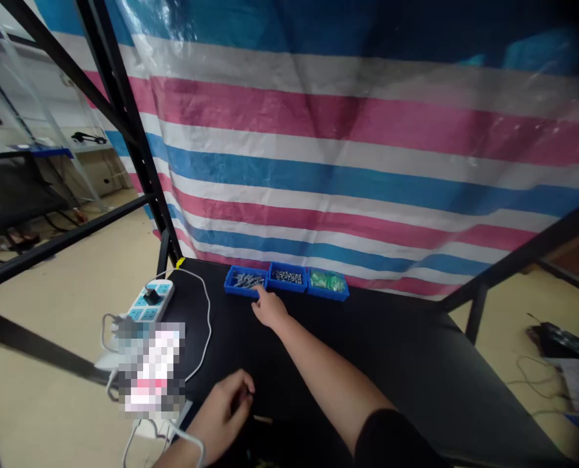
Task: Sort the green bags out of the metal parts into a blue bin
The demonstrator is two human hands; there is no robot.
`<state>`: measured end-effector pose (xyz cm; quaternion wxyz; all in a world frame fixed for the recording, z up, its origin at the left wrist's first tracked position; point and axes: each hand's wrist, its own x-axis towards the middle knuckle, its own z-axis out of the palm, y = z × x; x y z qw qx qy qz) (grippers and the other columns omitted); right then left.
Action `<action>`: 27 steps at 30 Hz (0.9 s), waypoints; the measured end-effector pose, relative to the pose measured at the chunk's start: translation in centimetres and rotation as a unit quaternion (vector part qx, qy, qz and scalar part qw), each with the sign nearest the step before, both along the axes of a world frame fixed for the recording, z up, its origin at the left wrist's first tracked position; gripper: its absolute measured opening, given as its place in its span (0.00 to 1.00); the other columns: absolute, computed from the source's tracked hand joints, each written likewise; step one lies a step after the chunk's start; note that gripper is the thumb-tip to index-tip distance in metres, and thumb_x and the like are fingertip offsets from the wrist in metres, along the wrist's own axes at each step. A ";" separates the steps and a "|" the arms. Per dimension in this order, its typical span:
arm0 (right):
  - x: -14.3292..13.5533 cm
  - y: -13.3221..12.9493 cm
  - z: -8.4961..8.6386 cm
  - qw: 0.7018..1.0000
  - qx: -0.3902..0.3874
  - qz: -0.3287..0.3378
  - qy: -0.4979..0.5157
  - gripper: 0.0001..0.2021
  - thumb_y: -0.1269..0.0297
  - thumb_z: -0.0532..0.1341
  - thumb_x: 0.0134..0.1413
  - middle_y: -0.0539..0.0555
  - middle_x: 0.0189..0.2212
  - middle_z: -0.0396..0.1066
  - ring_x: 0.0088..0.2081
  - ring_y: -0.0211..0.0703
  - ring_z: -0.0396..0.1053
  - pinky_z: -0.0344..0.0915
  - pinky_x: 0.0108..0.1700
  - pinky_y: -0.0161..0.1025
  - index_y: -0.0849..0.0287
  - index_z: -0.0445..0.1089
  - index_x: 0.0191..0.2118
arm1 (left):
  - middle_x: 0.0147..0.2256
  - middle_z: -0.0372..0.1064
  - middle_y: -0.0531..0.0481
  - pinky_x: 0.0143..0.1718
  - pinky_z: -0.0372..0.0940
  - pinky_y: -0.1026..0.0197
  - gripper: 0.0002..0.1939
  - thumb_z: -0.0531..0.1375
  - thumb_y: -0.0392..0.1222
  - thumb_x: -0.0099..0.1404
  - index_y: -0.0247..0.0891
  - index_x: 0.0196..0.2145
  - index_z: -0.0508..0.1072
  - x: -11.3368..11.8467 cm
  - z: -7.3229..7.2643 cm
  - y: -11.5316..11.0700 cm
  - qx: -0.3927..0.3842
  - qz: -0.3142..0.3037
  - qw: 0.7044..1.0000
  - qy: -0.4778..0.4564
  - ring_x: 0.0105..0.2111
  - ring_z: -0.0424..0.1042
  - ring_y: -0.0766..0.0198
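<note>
My right hand (pixel 270 308) reaches to the front edge of the left blue bin (pixel 229 286), which holds grey metal-looking pieces (pixel 247 280). Its index finger points out over the bin's rim, and the other fingers are partly hidden. Nearer to me, my left hand (pixel 226 408) hovers over the black table (pixel 367 344) with its fingers curled towards the thumb; whether something small is between them cannot be made out. Beside the left bin stand a middle blue bin (pixel 287 286) of small shiny round parts (pixel 286 277) and a right blue bin (pixel 328 294) of green pieces (pixel 327 281).
A white power strip (pixel 165 300) with plugs and a looping white cable (pixel 209 312) lies at the table's left, beside a pixelated object (pixel 155 367). Black metal posts (pixel 146 162) frame the table. Behind hangs a striped sheet (pixel 319 169).
</note>
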<state>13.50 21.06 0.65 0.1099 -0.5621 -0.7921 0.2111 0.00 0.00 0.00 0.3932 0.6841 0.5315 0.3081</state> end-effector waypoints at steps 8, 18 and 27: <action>5.5 -7.7 -4.0 0.978 0.051 0.035 0.198 0.21 0.67 0.62 0.58 0.48 0.32 0.74 0.37 0.41 0.73 0.68 0.44 0.37 0.50 0.66 0.57 | 0.41 0.68 0.47 0.39 0.74 0.51 0.36 0.65 0.55 0.60 0.37 0.59 0.58 -2.2 -5.3 6.5 -0.052 0.264 0.949 -0.166 0.33 0.76 0.58; 10.1 -10.3 -6.8 0.942 0.147 -0.050 0.297 0.16 0.63 0.62 0.58 0.53 0.37 0.73 0.42 0.46 0.72 0.69 0.52 0.47 0.55 0.69 0.52 | 0.27 0.67 0.57 0.24 0.73 0.59 0.24 0.65 0.59 0.60 0.40 0.40 0.60 0.7 -5.0 10.9 -0.154 0.117 0.961 -0.198 0.22 0.75 0.63; 10.2 -9.6 -8.0 0.909 0.231 -0.140 0.317 0.25 0.63 0.62 0.56 0.63 0.50 0.67 0.53 0.53 0.68 0.69 0.54 0.51 0.59 0.59 0.58 | 0.35 0.64 0.53 0.32 0.72 0.57 0.18 0.61 0.56 0.65 0.40 0.40 0.63 3.5 -5.8 13.5 0.060 0.096 0.986 -0.123 0.30 0.72 0.63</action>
